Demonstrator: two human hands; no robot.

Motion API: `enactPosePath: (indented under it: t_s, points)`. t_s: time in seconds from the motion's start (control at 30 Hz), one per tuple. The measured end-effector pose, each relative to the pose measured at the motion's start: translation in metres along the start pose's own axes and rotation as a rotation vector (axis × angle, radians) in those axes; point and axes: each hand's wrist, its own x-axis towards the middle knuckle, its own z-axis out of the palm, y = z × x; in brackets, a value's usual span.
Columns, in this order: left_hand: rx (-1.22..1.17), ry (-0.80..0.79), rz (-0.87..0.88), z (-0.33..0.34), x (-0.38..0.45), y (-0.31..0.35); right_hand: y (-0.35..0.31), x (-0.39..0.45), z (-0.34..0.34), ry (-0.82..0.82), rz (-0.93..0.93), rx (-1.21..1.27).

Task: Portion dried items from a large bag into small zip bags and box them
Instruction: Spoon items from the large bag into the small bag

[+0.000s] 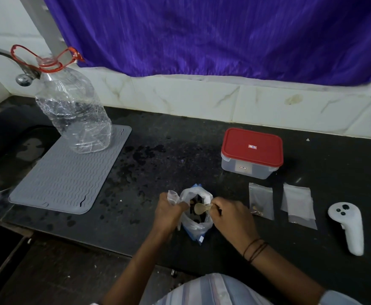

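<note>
A large clear plastic bag (199,225) with dark dried items inside stands open on the black counter near its front edge. My left hand (168,211) grips the bag's left rim and holds it open. My right hand (230,214) holds a small spoon (201,208), whose bowl is over the bag's mouth. To the right lie a small zip bag (261,200) with a few bits at its bottom and a small stack of zip bags (299,204). A clear box with a red lid (251,148), shut, stands behind them.
A white handheld controller (348,227) lies at the far right. A grey ribbed mat (70,175) carries a big clear bottle (74,108) at the left, beside a sink (6,150) and tap. The counter (158,155) has wet spots. A purple curtain hangs behind.
</note>
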Motion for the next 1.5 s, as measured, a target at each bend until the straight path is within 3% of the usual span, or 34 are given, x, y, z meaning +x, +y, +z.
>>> enactPosePath:
  t_s: [0.43,0.53,0.83,1.23,1.5]
  points:
    - [-0.282,-0.086,-0.084,0.007,-0.001,0.007,-0.008,-0.004,0.006,0.005,-0.083,-0.153]
    - [-0.280,-0.076,-0.086,0.007,0.000,0.006,-0.006,0.000,0.007,-0.076,0.032,-0.007]
    - [-0.241,-0.047,-0.116,0.008,0.005,0.000,0.013,-0.002,0.015,-0.084,0.352,0.605]
    - [-0.252,-0.037,-0.112,0.001,0.007,-0.009,0.021,-0.004,0.020,-0.136,0.493,0.836]
    - [-0.082,-0.034,0.031,-0.003,0.012,-0.014,0.021,-0.003,0.004,-0.053,0.537,0.949]
